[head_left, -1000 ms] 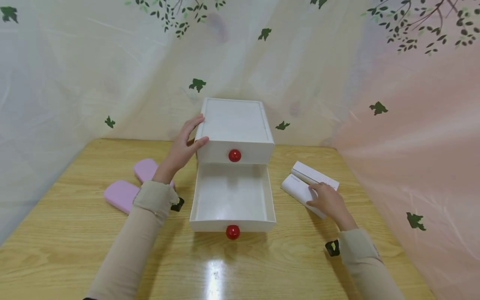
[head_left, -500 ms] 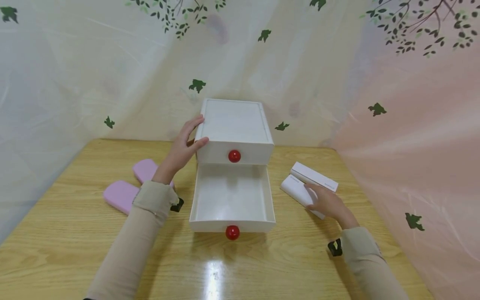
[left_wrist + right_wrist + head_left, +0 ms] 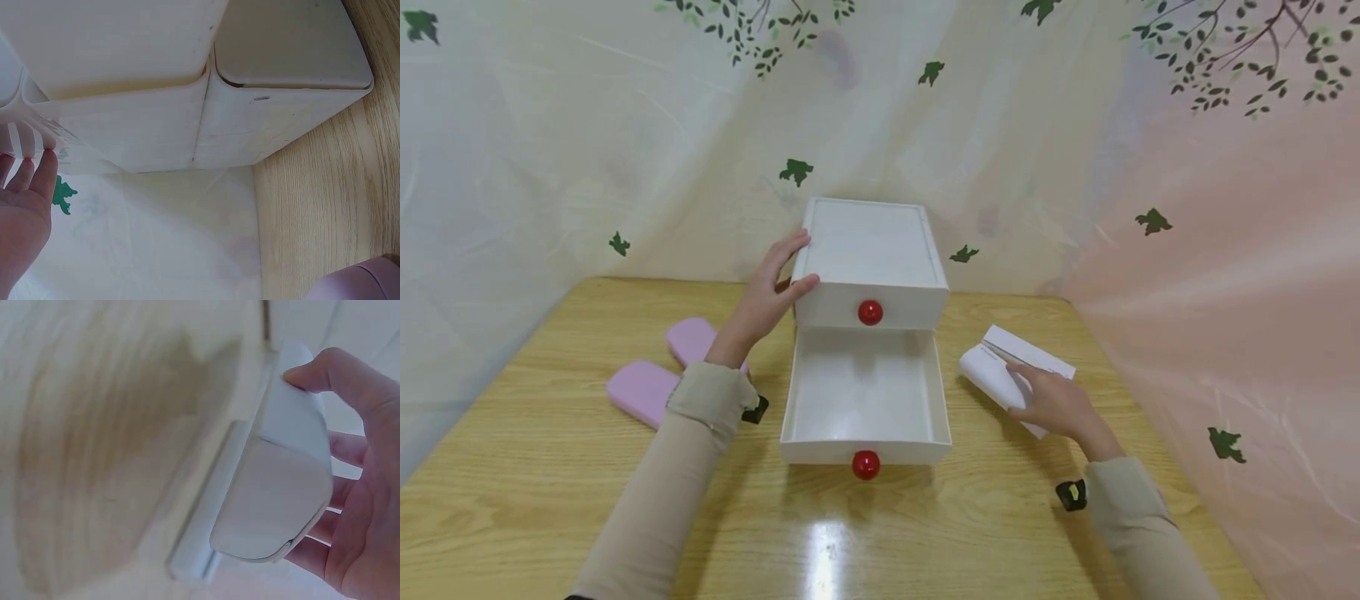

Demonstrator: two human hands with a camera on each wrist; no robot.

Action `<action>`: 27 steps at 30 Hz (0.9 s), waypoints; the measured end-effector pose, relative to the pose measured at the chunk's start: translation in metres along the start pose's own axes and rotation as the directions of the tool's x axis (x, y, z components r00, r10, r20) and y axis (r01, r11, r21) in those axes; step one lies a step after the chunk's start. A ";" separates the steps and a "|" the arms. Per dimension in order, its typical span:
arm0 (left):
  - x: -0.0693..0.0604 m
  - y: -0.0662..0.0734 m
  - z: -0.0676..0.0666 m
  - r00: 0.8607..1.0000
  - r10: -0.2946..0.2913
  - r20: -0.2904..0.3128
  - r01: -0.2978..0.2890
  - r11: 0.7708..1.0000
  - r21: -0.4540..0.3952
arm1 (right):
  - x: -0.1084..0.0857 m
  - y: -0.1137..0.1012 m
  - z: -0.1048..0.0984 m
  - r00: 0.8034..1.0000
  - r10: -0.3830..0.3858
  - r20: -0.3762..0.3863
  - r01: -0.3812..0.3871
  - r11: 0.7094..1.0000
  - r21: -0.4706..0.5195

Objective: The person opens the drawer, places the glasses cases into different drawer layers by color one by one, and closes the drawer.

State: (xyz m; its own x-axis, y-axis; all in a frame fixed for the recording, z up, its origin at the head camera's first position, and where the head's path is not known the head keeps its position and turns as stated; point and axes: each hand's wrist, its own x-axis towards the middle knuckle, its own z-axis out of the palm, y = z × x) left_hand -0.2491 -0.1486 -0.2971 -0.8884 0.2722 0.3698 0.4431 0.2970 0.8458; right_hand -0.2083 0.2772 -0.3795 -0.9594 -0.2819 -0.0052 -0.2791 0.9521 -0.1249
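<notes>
A white drawer unit with red knobs stands at the middle of the table. Its lower drawer is pulled out, and nothing lies inside. My left hand rests on the unit's upper left side, thumb near the front corner; its fingers touch the side in the left wrist view. On the right, my right hand grips a white glasses case between thumb and fingers. In the right wrist view that glasses case looks tilted. A second white glasses case lies just behind it.
Two pink glasses cases lie left of the drawer unit, partly behind my left forearm. The wooden table ends at a patterned plastic curtain at the back and sides.
My right hand has closed its hold on the nearer white glasses case, which has shifted slightly left and tilted. The left hand and drawer unit have stayed put.
</notes>
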 end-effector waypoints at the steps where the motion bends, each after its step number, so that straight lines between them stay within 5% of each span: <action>1: 0.000 0.000 0.000 1.000 0.000 0.000 0.000 1.000 0.000 | -0.001 -0.002 -0.003 1.000 -0.004 -0.007 0.004 1.000 -0.004; 14: 0.001 -0.001 0.000 1.000 0.001 -0.003 -0.001 1.000 0.020 | -0.021 -0.041 -0.043 0.983 -0.116 -0.139 0.108 0.992 -0.066; 27: 0.001 -0.003 0.001 1.000 0.004 -0.004 -0.004 1.000 0.017 | -0.044 -0.061 -0.073 0.964 -0.194 -0.184 0.179 0.979 -0.095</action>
State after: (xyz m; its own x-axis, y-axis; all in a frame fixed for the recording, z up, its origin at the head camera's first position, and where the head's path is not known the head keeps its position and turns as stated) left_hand -0.2514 -0.1485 -0.2995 -0.8870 0.2695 0.3749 0.4487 0.3116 0.8376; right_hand -0.1518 0.2404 -0.2992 -0.8777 -0.4347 0.2016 -0.4489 0.8931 -0.0286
